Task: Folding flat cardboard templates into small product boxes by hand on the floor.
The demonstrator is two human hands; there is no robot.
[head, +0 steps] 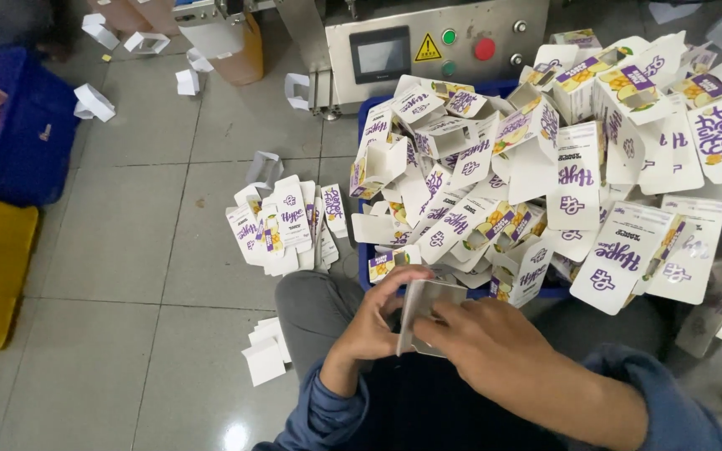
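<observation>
Both hands close on one flat white carton [424,307] over the person's lap: left hand [375,321] pinching its left edge, right hand [486,338] pressing its face, just below the blue crate [366,117] heaped with cartons.

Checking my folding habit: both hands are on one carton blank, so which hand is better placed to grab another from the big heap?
Probably the right hand: the heap of cartons lies up and to its side, and the left hand's grip pinches the blank's edge.

Dim overhead light, floor glare [236,436], soft blur.
</observation>
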